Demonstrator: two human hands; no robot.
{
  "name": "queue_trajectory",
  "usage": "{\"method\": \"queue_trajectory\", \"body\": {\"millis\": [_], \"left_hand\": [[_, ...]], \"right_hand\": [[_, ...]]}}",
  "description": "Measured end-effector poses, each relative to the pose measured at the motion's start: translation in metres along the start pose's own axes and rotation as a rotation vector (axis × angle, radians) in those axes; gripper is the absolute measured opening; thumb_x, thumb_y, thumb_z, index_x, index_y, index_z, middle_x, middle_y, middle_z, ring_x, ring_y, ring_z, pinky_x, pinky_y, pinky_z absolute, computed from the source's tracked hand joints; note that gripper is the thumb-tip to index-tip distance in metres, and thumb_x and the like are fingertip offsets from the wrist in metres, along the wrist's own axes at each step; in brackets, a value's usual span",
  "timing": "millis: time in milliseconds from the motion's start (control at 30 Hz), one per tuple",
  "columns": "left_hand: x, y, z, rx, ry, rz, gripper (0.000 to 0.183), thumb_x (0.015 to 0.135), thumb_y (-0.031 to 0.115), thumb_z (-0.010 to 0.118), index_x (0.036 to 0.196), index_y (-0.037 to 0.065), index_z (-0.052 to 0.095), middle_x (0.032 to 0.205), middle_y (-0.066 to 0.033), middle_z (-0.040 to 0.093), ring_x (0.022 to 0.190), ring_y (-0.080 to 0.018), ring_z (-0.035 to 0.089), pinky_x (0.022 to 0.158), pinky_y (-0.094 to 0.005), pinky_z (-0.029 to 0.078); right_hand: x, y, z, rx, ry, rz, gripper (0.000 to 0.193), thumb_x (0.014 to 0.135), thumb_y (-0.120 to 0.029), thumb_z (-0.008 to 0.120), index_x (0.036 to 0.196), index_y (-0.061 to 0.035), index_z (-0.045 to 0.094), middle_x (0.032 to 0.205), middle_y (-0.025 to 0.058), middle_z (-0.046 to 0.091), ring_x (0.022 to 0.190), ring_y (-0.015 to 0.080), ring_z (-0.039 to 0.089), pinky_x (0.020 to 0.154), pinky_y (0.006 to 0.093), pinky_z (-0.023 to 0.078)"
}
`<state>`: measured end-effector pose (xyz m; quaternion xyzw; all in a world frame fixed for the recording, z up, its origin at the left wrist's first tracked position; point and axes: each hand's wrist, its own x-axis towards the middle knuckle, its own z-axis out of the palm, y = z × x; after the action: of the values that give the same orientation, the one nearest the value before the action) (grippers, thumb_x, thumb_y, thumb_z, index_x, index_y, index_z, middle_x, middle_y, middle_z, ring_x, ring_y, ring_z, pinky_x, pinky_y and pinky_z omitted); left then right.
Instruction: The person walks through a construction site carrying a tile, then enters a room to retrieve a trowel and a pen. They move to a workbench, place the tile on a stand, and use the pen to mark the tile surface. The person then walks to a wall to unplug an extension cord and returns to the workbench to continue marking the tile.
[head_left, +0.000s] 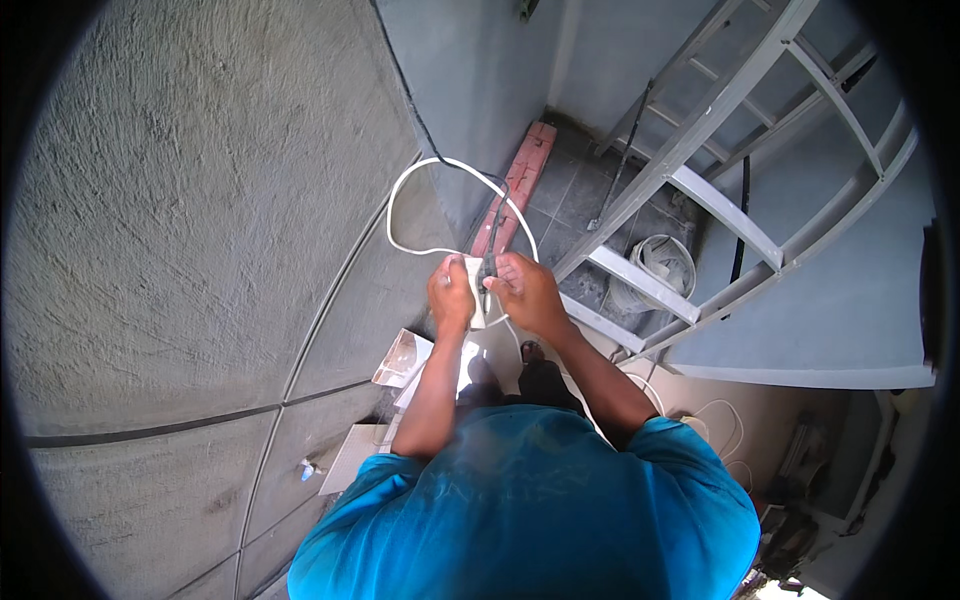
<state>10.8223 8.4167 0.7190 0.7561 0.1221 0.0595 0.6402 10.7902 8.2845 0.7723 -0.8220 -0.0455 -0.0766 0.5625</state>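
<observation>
In front of my body, my left hand [451, 294] is closed around a white power strip [476, 312]. My right hand [530, 292] has its fingers pinched on a dark plug [487, 272], right against the strip's face. How far the plug sits in a socket is hidden by my fingers. From the plug a dark cable [420, 118] runs up and away along the wall corner at the upper left. A white cable [395, 195] makes a large loop beyond my hands and comes back toward the strip.
An aluminium ladder [690, 170] stands at the right, with a white bucket [664, 265] behind its rungs. Beyond my hands lies a reddish beam [530, 165] on the grey floor tiles. A rough grey wall [220, 200] rises at left; tile pieces [403, 357] lean near its foot.
</observation>
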Motion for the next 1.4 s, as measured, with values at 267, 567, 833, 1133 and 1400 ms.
{"method": "queue_trajectory", "body": {"millis": [267, 567, 833, 1133, 1400], "left_hand": [[0.064, -0.058, 0.004, 0.654, 0.146, 0.561, 0.039, 0.089, 0.023, 0.037, 0.114, 0.000, 0.056, 0.108, -0.0246, 0.057, 0.097, -0.0367, 0.055, 0.087, -0.0409, 0.043], [-0.004, -0.041, -0.014, 0.157, -0.060, 0.172, 0.034, 0.084, 0.026, 0.041, 0.083, -0.001, 0.062, 0.083, -0.0239, 0.061, 0.079, -0.0416, 0.058, 0.070, -0.0440, 0.044], [-0.006, 0.029, 0.000, 0.178, -0.124, 0.170, 0.034, 0.083, 0.024, 0.042, 0.087, -0.002, 0.063, 0.075, -0.0204, 0.062, 0.070, -0.0282, 0.061, 0.065, -0.0380, 0.044], [-0.004, 0.038, 0.013, 0.078, -0.025, 0.236, 0.029, 0.083, 0.017, 0.040, 0.085, -0.001, 0.063, 0.070, -0.0126, 0.062, 0.065, -0.0202, 0.058, 0.061, -0.0348, 0.044], [0.046, 0.010, -0.023, -0.428, 0.194, 0.001, 0.022, 0.085, 0.016, 0.042, 0.088, 0.004, 0.061, 0.069, -0.0103, 0.059, 0.066, -0.0178, 0.058, 0.065, -0.0312, 0.047]], "right_hand": [[0.003, 0.021, 0.015, -0.238, -0.041, -0.201, 0.027, 0.082, -0.020, 0.064, 0.099, 0.0003, 0.057, 0.081, 0.0113, 0.063, 0.075, 0.0209, 0.061, 0.069, 0.0334, 0.048], [-0.026, 0.039, 0.022, -0.114, 0.011, -0.003, 0.034, 0.077, -0.023, 0.072, 0.095, 0.0021, 0.057, 0.080, 0.0096, 0.064, 0.073, 0.0119, 0.061, 0.065, 0.0274, 0.050], [-0.004, 0.052, -0.001, 0.000, 0.047, 0.000, 0.031, 0.077, -0.019, 0.071, 0.093, 0.0042, 0.057, 0.079, 0.0103, 0.064, 0.071, 0.0128, 0.062, 0.064, 0.0274, 0.050], [0.013, 0.018, -0.031, 0.019, -0.082, 0.033, 0.031, 0.078, -0.020, 0.071, 0.096, 0.0018, 0.058, 0.085, 0.0122, 0.064, 0.075, 0.0158, 0.063, 0.067, 0.0282, 0.050], [0.073, 0.057, -0.133, 0.279, 0.126, 0.169, 0.028, 0.078, -0.015, 0.069, 0.098, 0.0003, 0.055, 0.081, 0.0060, 0.064, 0.070, 0.0142, 0.061, 0.066, 0.0284, 0.051]]}}
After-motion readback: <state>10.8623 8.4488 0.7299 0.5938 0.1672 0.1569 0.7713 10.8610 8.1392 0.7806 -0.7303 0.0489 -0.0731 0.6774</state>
